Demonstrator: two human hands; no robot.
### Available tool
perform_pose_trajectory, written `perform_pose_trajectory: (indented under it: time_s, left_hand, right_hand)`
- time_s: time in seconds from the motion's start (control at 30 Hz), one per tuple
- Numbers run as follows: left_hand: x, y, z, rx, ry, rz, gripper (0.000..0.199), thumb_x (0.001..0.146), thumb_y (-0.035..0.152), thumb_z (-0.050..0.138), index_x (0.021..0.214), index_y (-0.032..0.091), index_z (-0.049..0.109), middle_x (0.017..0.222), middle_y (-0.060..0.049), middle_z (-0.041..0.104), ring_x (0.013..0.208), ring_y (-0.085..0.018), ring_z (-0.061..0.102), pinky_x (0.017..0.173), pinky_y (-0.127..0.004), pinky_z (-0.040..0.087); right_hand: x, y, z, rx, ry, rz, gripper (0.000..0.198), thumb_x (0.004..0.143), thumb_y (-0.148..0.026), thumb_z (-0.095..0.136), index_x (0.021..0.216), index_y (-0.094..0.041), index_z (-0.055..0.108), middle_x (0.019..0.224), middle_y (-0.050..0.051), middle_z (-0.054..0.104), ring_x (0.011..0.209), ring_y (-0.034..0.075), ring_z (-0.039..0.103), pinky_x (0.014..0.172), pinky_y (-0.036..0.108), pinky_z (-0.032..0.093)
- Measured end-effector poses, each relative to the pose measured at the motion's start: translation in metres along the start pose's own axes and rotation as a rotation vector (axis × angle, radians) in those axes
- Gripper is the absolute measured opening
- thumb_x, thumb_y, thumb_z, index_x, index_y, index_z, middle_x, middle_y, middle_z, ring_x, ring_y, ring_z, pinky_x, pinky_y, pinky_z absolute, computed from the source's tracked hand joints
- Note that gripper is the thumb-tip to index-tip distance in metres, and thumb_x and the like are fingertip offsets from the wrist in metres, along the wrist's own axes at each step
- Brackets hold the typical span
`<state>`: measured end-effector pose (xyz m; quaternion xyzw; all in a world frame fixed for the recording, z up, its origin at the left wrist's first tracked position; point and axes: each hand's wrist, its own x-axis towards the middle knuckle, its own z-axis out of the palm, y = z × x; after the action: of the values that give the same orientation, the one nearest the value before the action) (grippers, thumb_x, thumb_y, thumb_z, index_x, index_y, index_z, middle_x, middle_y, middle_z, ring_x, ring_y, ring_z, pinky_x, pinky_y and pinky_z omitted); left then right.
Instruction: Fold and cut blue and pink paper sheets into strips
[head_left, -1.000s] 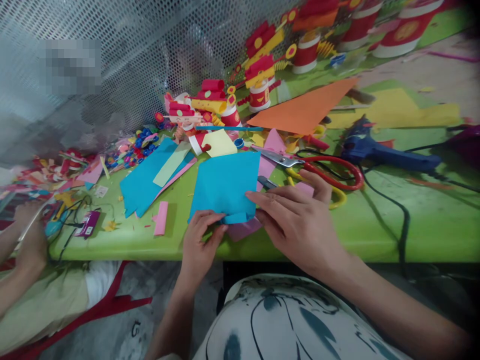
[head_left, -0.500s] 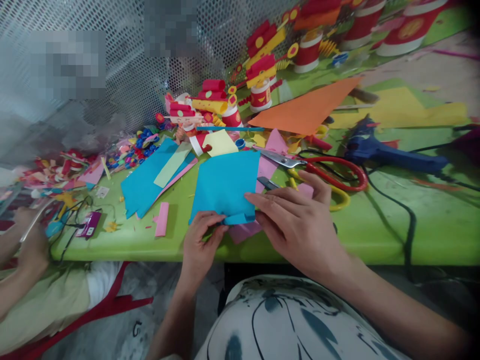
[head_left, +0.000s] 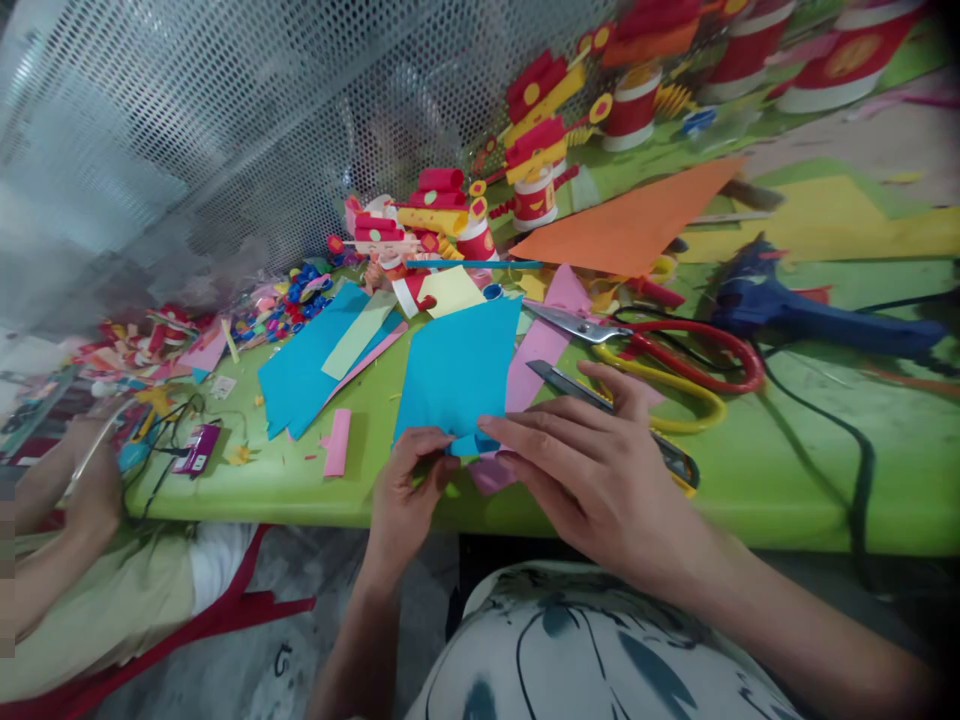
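Blue paper [head_left: 461, 360], near edge curled up; left hand [head_left: 401, 490] clamps one end between thumb and fingers; right hand [head_left: 592, 465] pinches the other (utility knife [head_left: 559, 382] lying beneath that hand).

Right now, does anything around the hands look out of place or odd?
Yes: a utility knife lies partly hidden by the right hand, its tip pointing toward the blue paper. It looks odd so close to a busy hand.

Bright blue paper sheet [head_left: 459, 360], red-handled steel scissors [head_left: 581, 323] and dark blue plastic glue gun [head_left: 829, 315] crowd a glossy green table [head_left: 769, 495] in a craft workshop, red-and-white cup-shaped models [head_left: 631, 115] at upper right.
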<state>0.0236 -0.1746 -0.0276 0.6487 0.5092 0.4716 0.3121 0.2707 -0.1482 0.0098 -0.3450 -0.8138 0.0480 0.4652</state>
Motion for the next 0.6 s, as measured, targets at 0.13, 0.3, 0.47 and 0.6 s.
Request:
perform_pose_trajectory:
  time_s: [0.13,0.3,0.47,0.6]
  left_hand:
    - [0.0,-0.001,0.0,0.015,0.002,-0.012,0.01,0.104,0.032,0.075,0.113,0.029,0.08,0.112,-0.003,0.074,0.104,-0.016,0.072,0.088,-0.026,0.058]
    - [0.0,-0.002,0.0,0.081,-0.015,0.041,0.011,0.107,0.032,0.071,0.117,0.03,0.076,0.114,-0.003,0.073,0.106,-0.017,0.071,0.09,-0.029,0.058]
    - [0.001,0.006,0.005,0.559,0.024,0.242,0.013,0.109,0.032,0.07,0.118,0.028,0.077,0.111,-0.005,0.077,0.11,-0.023,0.069,0.096,-0.039,0.05]
    - [0.002,0.012,0.008,0.852,0.003,0.334,0.017,0.109,0.035,0.068,0.119,0.027,0.08,0.107,-0.006,0.077,0.102,-0.025,0.067,0.09,-0.04,0.045]
  right_hand:
    - [-0.001,-0.001,0.0,0.034,-0.013,0.003,0.03,0.104,-0.017,0.067,0.131,-0.027,0.07,0.111,-0.004,0.086,0.097,0.014,0.076,0.127,0.049,0.028]
    - [0.0,-0.001,0.0,0.017,-0.024,-0.009,0.03,0.103,-0.016,0.067,0.13,-0.029,0.07,0.111,-0.005,0.086,0.096,0.013,0.076,0.125,0.048,0.03]
    - [-0.01,0.013,-0.012,-0.245,-0.046,0.07,0.036,0.106,-0.023,0.064,0.142,-0.025,0.064,0.107,0.001,0.085,0.094,0.019,0.076,0.119,0.05,0.035]
    - [-0.031,0.033,-0.032,-0.592,-0.124,0.096,0.031,0.107,-0.032,0.063,0.134,-0.019,0.071,0.123,0.014,0.081,0.101,0.031,0.075,0.106,0.052,0.044]
